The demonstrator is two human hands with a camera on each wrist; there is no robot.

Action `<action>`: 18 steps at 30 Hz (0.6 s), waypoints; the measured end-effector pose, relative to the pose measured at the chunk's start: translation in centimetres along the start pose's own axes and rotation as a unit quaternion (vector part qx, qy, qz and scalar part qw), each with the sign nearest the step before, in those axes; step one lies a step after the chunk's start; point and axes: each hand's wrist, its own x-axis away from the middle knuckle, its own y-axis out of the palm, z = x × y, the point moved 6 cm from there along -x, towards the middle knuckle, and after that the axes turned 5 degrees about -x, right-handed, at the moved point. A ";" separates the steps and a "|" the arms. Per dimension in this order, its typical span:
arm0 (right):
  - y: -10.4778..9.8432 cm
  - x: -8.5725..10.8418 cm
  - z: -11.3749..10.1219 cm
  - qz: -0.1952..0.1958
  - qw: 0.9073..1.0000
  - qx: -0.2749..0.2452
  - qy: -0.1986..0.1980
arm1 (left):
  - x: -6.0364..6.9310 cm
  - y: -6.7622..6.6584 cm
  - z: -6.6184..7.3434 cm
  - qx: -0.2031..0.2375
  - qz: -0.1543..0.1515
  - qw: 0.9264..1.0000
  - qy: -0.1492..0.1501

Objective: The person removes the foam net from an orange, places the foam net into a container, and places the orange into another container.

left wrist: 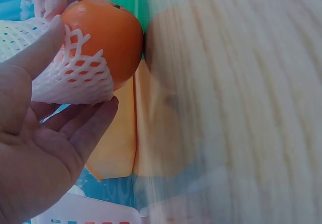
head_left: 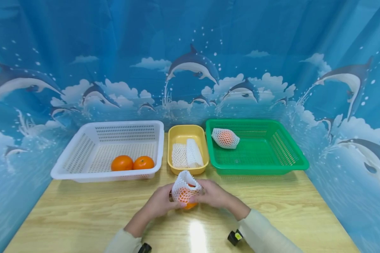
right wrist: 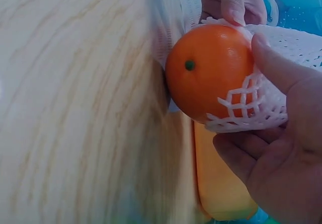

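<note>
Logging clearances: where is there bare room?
Bare tabletop: left of the left hand, in front of the white basket, and right of the right hand, in front of the green basket, whose right half is free. Crowded: between the hands, by the netted orange, and beside the yellow tray.

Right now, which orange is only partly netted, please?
The orange between left hand and right hand; two oranges in the white basket are bare, a fully netted one sits in the green basket.
</note>
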 end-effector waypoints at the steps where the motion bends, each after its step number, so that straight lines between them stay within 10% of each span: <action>1: 0.1 -0.1 0.1 0.000 1.000 0.000 -0.001 | 0.0 -0.1 0.0 -0.006 0.002 1.000 -0.001; 18: 0.4 -0.3 0.2 -0.001 1.000 -0.018 -0.003 | 0.0 -0.7 0.0 -0.052 0.020 0.998 0.000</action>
